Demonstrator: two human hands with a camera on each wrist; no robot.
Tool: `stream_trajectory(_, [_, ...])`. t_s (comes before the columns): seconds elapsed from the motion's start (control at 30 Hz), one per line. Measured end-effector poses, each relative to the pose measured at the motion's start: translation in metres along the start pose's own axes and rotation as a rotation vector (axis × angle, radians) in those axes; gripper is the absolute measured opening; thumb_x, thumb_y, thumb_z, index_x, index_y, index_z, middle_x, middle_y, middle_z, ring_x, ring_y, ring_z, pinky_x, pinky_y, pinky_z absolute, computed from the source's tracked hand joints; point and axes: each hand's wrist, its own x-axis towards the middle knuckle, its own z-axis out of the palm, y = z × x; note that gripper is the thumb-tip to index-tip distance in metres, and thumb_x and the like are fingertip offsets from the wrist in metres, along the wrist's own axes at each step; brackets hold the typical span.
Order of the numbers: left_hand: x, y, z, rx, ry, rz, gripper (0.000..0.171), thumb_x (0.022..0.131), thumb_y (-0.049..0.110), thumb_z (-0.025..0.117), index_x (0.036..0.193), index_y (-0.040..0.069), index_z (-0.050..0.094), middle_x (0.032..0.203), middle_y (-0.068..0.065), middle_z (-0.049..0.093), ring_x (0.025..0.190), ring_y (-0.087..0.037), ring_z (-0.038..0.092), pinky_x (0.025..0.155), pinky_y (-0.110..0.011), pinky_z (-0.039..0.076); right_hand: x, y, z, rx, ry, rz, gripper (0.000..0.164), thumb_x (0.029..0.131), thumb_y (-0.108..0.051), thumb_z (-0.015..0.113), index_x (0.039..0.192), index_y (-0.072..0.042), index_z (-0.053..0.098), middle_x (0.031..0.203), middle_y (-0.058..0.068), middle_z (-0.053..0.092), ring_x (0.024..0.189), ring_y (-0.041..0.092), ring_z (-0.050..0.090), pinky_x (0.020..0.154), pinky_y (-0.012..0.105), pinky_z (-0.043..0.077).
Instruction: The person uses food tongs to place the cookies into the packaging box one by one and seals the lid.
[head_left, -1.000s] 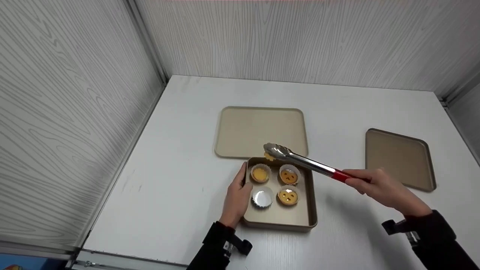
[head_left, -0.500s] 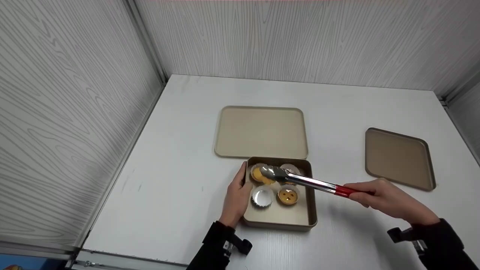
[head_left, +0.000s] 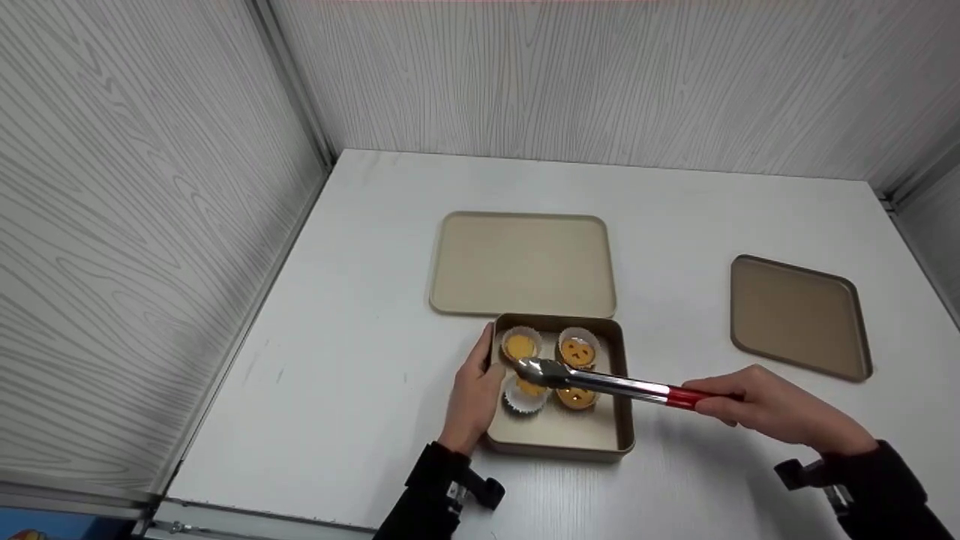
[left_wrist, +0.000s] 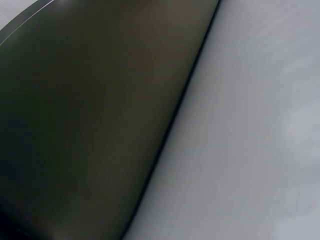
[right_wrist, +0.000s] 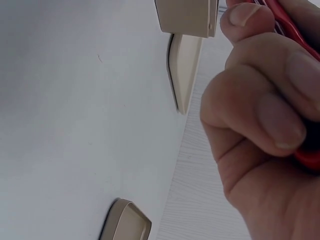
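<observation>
My left hand (head_left: 471, 401) grips the left wall of a deep square baking pan (head_left: 619, 442), its thumb at the rim. In my right hand (head_left: 772, 405) are metal tongs (head_left: 622, 385), held by their red handle, also seen in the right wrist view as a red handle (right_wrist: 287, 22). The tongs' tips pinch a yellow tart (head_left: 531, 386), partly hidden, over the front-left foil cup (head_left: 525, 403). A yellow tart (head_left: 520, 346) sits in the back-left cup. Two face-patterned tarts, a back one (head_left: 577, 351) and a front one (head_left: 576, 401) partly covered by the tongs, fill the right side.
A flat beige tray (head_left: 525, 262) lies just behind the pan. Farther right is a smaller brown tray (head_left: 799, 319). White table (head_left: 337, 337) surrounds them, with wood-grain panels (head_left: 562, 82) at the back and sides.
The tongs have moved down and forward toward me, carrying the yellow tart from the pan's back rim to the front-left foil cup. My left hand and the pan stay put.
</observation>
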Motion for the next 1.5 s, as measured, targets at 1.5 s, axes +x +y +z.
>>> stream_trajectory(1.5, [0.0003,-0.0010,-0.0009,0.009,-0.001,0.020,0.068,0.100,0.014,0.047,0.164,0.019,0.025,0.167,0.007,0.027,0.153,-0.012,0.022,0.125,-0.037,0.020,-0.0002,-0.0030,-0.0001,-0.017,-0.038,-0.036,0.030,0.102,-0.028,0.062,0.130,-0.024,0.072,0.074,-0.010,0.060,0.064,0.000,0.049,0.052,0.021,0.042])
